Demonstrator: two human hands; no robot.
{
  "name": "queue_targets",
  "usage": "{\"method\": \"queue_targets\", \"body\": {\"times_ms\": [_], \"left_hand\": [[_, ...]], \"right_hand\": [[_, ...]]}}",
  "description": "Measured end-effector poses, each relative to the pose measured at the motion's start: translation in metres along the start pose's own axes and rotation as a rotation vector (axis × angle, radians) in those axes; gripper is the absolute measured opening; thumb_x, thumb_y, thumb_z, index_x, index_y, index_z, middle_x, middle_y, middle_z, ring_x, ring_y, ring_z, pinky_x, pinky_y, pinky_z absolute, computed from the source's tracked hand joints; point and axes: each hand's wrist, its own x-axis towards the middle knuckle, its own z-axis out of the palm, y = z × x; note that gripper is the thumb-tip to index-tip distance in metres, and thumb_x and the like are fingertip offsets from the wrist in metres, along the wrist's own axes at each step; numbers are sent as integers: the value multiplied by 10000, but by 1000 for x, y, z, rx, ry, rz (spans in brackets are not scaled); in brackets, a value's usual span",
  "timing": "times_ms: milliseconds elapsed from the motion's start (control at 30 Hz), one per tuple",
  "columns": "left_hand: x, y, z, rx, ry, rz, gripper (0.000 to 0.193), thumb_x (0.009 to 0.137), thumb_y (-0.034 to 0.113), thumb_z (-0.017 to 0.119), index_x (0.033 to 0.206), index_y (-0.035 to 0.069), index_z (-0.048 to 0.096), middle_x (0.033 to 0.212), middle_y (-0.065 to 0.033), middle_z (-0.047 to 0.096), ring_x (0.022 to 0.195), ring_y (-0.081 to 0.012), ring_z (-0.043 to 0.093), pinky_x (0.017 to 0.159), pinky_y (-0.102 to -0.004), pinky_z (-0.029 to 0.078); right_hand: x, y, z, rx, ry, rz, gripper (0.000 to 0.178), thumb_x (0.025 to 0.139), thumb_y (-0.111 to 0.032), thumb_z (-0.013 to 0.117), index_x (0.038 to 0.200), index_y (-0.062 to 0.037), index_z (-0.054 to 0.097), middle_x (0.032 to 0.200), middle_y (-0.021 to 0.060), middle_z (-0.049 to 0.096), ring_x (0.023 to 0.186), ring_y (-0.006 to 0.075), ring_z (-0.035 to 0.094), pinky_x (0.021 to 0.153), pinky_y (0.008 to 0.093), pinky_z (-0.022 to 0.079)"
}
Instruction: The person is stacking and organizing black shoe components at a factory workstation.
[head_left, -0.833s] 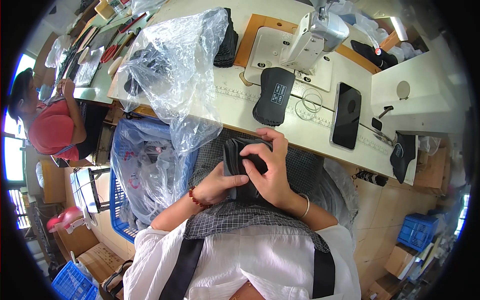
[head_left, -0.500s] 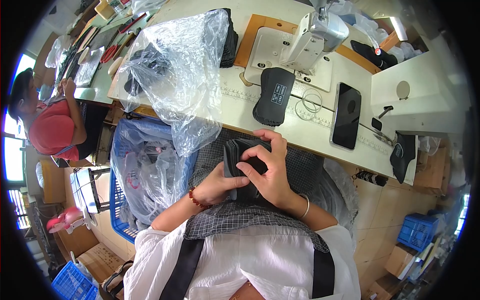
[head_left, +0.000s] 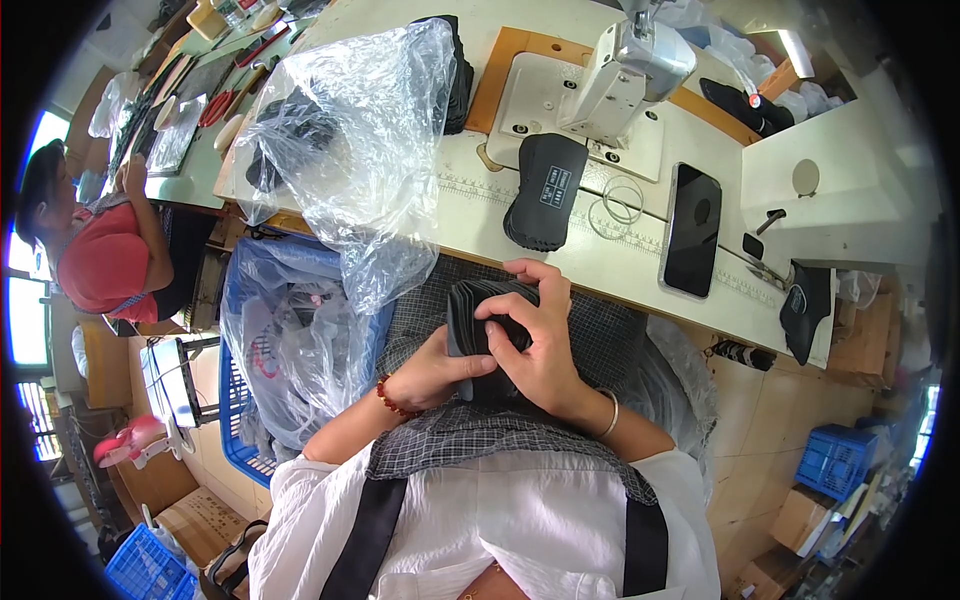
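Observation:
Over my lap, my left hand (head_left: 432, 371) grips a thick stack of black flat pieces (head_left: 463, 318) from the side, its thumb lying across the near end. My right hand (head_left: 541, 348) is curled at the stack's right side; its thumb and forefinger come together at the edges of the pieces, and its other fingers reach behind. What lies between those fingertips is too dark to make out. A similar stack of black shaped pieces (head_left: 545, 195), with a pale printed label on top, lies on the sewing table (head_left: 470, 215) ahead of my hands.
Beyond that stack stands a sewing machine (head_left: 625, 85). A phone (head_left: 692, 230) and a thin ring (head_left: 618, 207) lie to its right. Clear plastic sheeting (head_left: 370, 130) hangs over the table's left edge, above a blue basket (head_left: 240, 420). A person in red (head_left: 108, 255) sits far left.
The right thumb and fingers have shifted very slightly against the stack. The stack and my left hand have stayed almost in place.

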Motion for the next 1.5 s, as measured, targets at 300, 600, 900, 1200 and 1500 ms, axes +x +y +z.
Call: {"method": "queue_targets", "body": {"times_ms": [300,600,900,1200,1500], "left_hand": [[0,3,6,33,8,4,563,878,126,741,1341,17,440,1218,-35,552,1133,-114,546,954,-297,477],[0,2,3,70,5,-29,742,839,197,787,1419,30,355,1302,-47,509,1216,-156,502,1030,-322,421],[0,1,4,34,-10,5,597,866,166,763,1344,8,443,1201,-41,557,1121,-115,541,954,-289,463],[0,1,2,91,-5,-20,748,840,181,784,1422,30,341,1303,-54,497,1228,-163,495,1028,-335,431],[-1,2,4,83,-12,-32,782,832,210,795,1433,25,329,1323,-59,490,1242,-171,481,1039,-333,411]], "right_hand": [[-1,3,-1,1,9,-1,220,748,-224,811,897,-138,674,1283,126,470,1155,321,425,969,450,299],[-1,2,0,7,10,1,197,744,-170,799,885,-131,667,1279,129,470,1147,320,427,972,445,293],[0,-2,2,80,40,60,180,756,-60,731,911,-135,677,1267,127,469,1148,312,429,966,434,299],[-1,1,0,25,-1,5,215,749,-225,808,896,-136,680,1274,121,469,1150,314,430,966,446,297],[-2,2,2,34,5,12,197,739,-168,803,880,-135,670,1265,116,466,1147,312,426,964,445,294]]}}
